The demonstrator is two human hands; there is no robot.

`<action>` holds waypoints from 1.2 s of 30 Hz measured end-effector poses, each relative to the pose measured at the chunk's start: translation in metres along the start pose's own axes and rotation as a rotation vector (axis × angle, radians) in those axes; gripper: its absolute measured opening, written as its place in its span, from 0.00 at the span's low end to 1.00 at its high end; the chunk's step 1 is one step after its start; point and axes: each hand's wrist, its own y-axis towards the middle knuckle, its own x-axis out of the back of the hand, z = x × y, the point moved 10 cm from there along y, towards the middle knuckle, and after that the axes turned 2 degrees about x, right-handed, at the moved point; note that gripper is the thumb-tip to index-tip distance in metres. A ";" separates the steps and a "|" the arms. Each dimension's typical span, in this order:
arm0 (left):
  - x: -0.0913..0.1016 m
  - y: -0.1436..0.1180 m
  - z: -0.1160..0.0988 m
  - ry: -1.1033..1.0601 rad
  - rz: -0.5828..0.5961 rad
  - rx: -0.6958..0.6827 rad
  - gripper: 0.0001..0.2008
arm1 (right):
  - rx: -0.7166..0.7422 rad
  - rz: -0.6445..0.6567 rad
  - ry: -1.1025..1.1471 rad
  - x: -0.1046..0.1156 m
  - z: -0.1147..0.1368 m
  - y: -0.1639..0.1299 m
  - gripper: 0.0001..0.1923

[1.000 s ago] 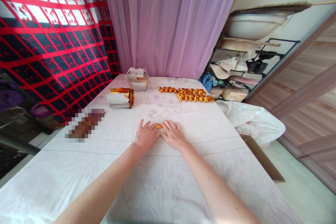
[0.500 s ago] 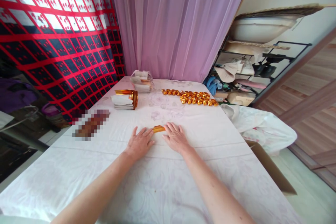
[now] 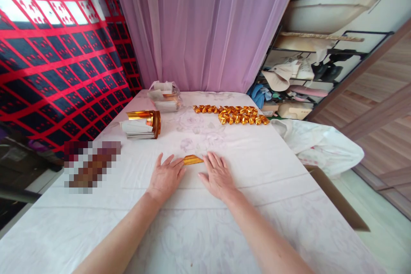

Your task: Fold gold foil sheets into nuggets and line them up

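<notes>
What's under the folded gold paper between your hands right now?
The folded gold paper lies flat on the white tablecloth. The left hand touches its left end; the right hand rests beside its right end. Whatever is beneath the cloth is covered.

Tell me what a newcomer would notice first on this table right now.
Probably the left hand and right hand, flat on the white tablecloth with a small gold folded piece between their fingertips. Next, the row of gold folded pieces at the far edge, before the purple curtain.
</notes>
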 end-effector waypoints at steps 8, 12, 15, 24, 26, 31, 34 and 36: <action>-0.005 0.019 0.006 -0.021 -0.036 0.065 0.14 | -0.040 -0.028 0.005 0.004 -0.004 -0.004 0.33; -0.011 0.015 0.011 -0.081 -0.017 0.070 0.12 | -0.053 -0.043 0.015 0.006 -0.006 -0.005 0.32; -0.011 0.013 0.012 -0.102 -0.024 0.065 0.13 | -0.049 -0.053 0.033 0.006 -0.006 -0.006 0.32; -0.007 0.010 0.012 -0.160 -0.047 0.041 0.13 | -0.065 -0.053 0.055 0.008 -0.007 -0.008 0.32; -0.007 0.010 0.013 -0.164 -0.049 0.037 0.12 | -0.069 -0.047 0.052 0.008 -0.007 -0.008 0.33; -0.007 0.009 0.013 -0.181 -0.063 0.025 0.10 | -0.060 -0.063 0.008 0.009 -0.006 -0.008 0.31; -0.008 0.008 0.013 -0.191 -0.061 0.025 0.09 | -0.048 -0.085 -0.025 0.010 -0.005 -0.008 0.30; -0.008 0.008 0.014 -0.194 -0.060 0.028 0.08 | -0.040 -0.096 -0.041 0.010 -0.005 -0.008 0.30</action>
